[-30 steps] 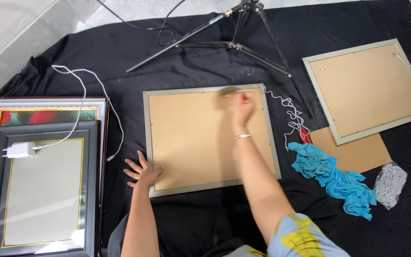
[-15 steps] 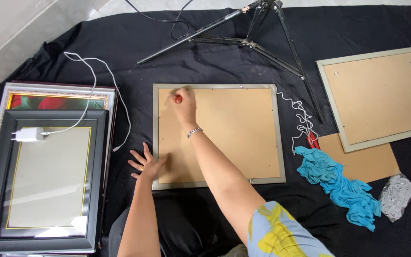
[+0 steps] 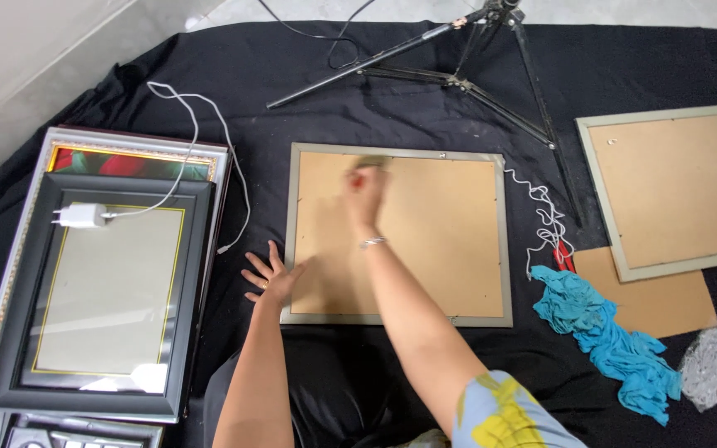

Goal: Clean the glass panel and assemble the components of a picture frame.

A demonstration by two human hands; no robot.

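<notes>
My left hand (image 3: pixel 269 278) lies flat, fingers spread, gripping nothing, on the black cloth (image 3: pixel 209 75) and touching the lower left edge of the face-down picture frame (image 3: pixel 398 235) at twelve o'clock from me. My right hand (image 3: pixel 364 192) is on its brown backing near the top edge, blurred; its grip seems closed on a small red thing (image 3: pixel 358 177), though I cannot tell for sure. At three o'clock lies a blue rag (image 3: pixel 607 336), at nine o'clock stacked frames (image 3: pixel 101 290), and farthest a tripod (image 3: pixel 458 58).
</notes>
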